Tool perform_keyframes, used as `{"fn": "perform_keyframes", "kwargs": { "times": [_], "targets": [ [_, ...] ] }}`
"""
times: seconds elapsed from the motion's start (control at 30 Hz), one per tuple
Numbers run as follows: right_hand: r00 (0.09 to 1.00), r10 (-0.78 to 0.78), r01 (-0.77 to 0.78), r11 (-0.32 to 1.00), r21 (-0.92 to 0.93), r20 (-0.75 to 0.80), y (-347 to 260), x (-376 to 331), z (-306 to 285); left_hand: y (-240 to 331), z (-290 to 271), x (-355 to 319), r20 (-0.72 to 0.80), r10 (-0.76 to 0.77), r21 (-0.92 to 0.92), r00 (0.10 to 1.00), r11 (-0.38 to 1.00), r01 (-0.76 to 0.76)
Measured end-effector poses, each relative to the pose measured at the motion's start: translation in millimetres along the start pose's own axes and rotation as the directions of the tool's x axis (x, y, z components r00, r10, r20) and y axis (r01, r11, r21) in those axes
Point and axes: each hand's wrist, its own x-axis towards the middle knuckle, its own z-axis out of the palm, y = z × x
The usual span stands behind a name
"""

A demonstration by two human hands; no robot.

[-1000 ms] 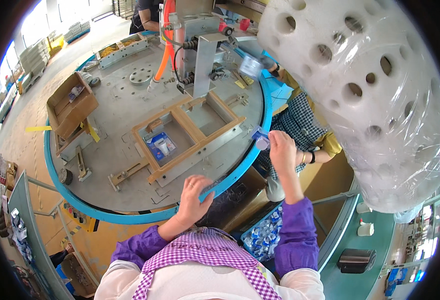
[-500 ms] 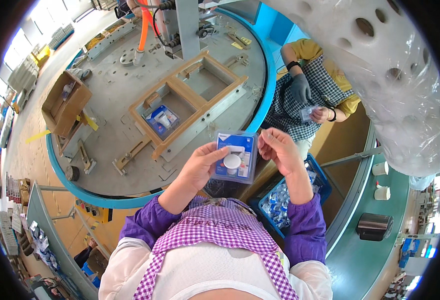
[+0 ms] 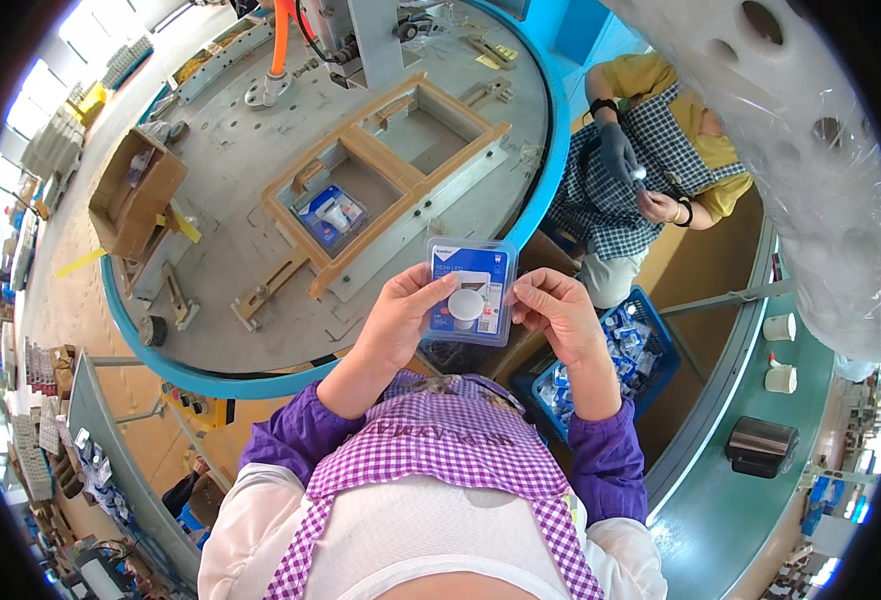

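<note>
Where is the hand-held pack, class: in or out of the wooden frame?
Out: the left hand grips the blue pack, clear of the wooden frame.

Over there, the held pack (image 3: 472, 290) sits between left hand (image 3: 392, 318) and right hand (image 3: 558, 312); beyond, on the tabletop (image 3: 230, 260), a frame (image 3: 378, 162) contains a second pack (image 3: 332, 215), a carton (image 3: 142, 205) standing left.

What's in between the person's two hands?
In the head view, a blue blister pack: the left hand grips it, and the right hand is at its right edge.
</note>
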Motion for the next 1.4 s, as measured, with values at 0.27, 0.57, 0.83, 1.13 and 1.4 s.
{"fn": "perform_keyframes", "kwargs": {
  "times": [0.27, 0.57, 0.83, 1.13, 1.4],
  "targets": [
    [0.994, 0.013, -0.015, 1.0, 0.023, 0.107, 10.4, 3.0, -2.8, 2.8, 4.2, -5.9, 0.033, -0.206, -0.067, 0.978, 0.976, 0.207],
    [0.976, 0.082, -0.08, 0.997, -0.017, 0.204, 1.0, -1.5, -3.0, 5.7, 7.5, -8.3, -0.024, -0.206, 0.042, 0.978, 0.977, 0.207],
    [0.99, -0.038, 0.079, 0.949, -0.304, 0.139, -4.0, -8.2, 9.2, -0.6, 6.9, -13.0, -0.045, -0.104, 0.129, 0.994, 0.986, 0.109],
    [0.94, -0.34, 0.263, 0.672, -0.693, 0.026, 17.9, -3.5, 27.6, 11.5, 17.5, -32.1, 0.377, -0.016, 0.543, 0.926, 0.814, -0.207],
    [0.921, -0.298, 0.216, 0.926, -0.309, -0.251, 49.5, 16.8, 29.0, 2.7, 21.2, -44.5, 0.593, -0.352, 0.199, 0.724, 0.935, 0.292]
  ]
}}
